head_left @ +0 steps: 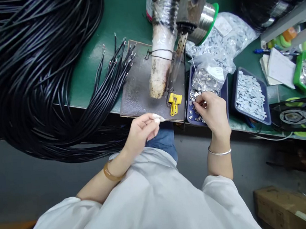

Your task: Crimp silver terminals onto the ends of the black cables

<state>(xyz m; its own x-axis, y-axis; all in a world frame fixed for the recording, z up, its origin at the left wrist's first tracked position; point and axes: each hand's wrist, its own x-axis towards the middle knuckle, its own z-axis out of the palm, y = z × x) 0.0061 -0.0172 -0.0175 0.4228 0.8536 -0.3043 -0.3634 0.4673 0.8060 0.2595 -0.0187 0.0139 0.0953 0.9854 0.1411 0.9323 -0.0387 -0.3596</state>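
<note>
Silvery metal pieces (pixel 193 94), dark-blue tray (pixel 224 90)

1 tabletop (pixel 123 11) carried 1 board (pixel 141 97), 1 yellow clip (pixel 175 102), 1 wire spool (pixel 206 21), 2 clear bags (pixel 237 39), 2 blue trays (pixel 266 95) and 1 green bin (pixel 303 87). 2 hands (pixel 213 110) showed, plus 1 bangle (pixel 221 153). Black cables (pixel 30 78) and metal pieces (pixel 193 94) were too many to count.

The right hand (pixel 213 110) is hovering low over small metal pieces (pixel 193 94) inside a blue tray (pixel 225 89). The left hand (pixel 143 130) is hanging near a dark board (pixel 138 94), where a yellow tool (pixel 178 97) is resting.
</note>
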